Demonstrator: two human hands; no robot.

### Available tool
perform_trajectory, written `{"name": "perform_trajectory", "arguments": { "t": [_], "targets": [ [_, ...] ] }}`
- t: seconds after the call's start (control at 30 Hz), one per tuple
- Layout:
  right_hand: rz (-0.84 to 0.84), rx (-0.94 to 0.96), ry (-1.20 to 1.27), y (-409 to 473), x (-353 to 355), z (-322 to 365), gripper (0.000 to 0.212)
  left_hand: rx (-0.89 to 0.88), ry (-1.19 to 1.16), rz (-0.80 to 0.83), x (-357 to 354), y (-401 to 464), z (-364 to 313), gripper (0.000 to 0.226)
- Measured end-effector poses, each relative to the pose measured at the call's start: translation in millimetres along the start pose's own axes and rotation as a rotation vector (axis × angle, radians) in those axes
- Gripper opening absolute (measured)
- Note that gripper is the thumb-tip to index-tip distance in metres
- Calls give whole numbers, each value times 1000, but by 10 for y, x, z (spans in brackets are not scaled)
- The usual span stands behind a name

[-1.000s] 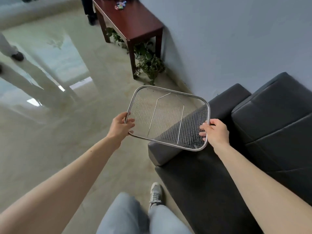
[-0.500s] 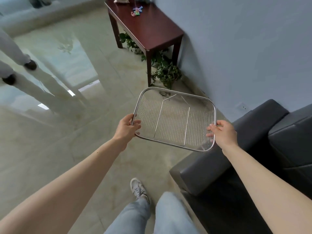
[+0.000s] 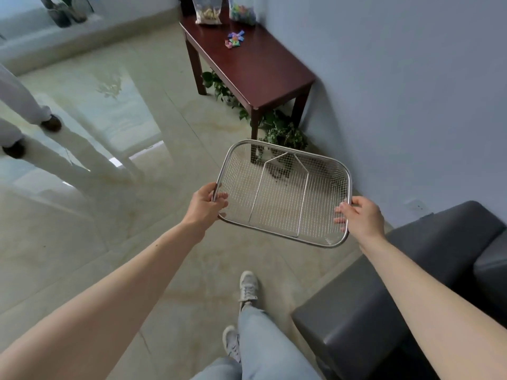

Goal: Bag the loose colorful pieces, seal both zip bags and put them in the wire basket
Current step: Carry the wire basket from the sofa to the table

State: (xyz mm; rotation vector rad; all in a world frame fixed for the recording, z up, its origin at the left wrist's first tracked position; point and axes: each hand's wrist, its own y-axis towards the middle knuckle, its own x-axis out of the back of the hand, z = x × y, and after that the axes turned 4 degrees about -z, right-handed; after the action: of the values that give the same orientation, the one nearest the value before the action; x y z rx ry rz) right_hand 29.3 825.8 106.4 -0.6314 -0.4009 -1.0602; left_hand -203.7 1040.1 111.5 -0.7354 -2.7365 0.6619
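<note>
I hold an empty steel wire basket [image 3: 323,159] level in front of me above the floor. My left hand [image 3: 204,208] grips its left rim and my right hand [image 3: 360,218] grips its right rim. Far ahead, a small heap of loose colorful pieces [image 3: 234,39] lies on a dark red wooden table [image 3: 263,67]. Two clear zip bags stand at the table's far end: one with yellowish contents [image 3: 207,10] and one with colorful pieces [image 3: 242,10]. Whether the bags are sealed I cannot tell.
A dark grey sofa [image 3: 384,297] stands at the right against the pale wall. Potted green plants [image 3: 279,133] sit under the table. Another person's legs and dark shoes [image 3: 33,127] stand at the left on the glossy tiled floor. My own legs and white sneakers [image 3: 247,289] are below.
I have stepped away from the sofa toward the table with the basket in both hands. The table looms closer, and the two bags have come into view at its far end.
</note>
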Motion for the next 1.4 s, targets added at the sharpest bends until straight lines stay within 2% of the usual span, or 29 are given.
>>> {"name": "perform_trajectory", "arguments": {
  "t": [0.5, 0.67, 0.93, 1.13, 1.4],
  "targets": [
    [28, 31, 11, 1033, -875, 1063, 4, 24, -29, -52, 446, 1369, -763, 32],
    [6, 17, 17, 1215, -1275, 1354, 17, 10, 10, -17, 751, 1855, -986, 31],
    [-54, -11, 64, 1377, -1826, 1780, 18, -4, 61, 53, 1169, 2616, -1373, 31],
    [-99, -42, 69, 1581, -2029, 2016, 16, 21, 77, 79, 1213, 3088, -1527, 40],
    [-137, -70, 108, 2149, -2188, 2368, 21, 6, 144, 112, 1044, 3827, -1861, 40]
  ]
}}
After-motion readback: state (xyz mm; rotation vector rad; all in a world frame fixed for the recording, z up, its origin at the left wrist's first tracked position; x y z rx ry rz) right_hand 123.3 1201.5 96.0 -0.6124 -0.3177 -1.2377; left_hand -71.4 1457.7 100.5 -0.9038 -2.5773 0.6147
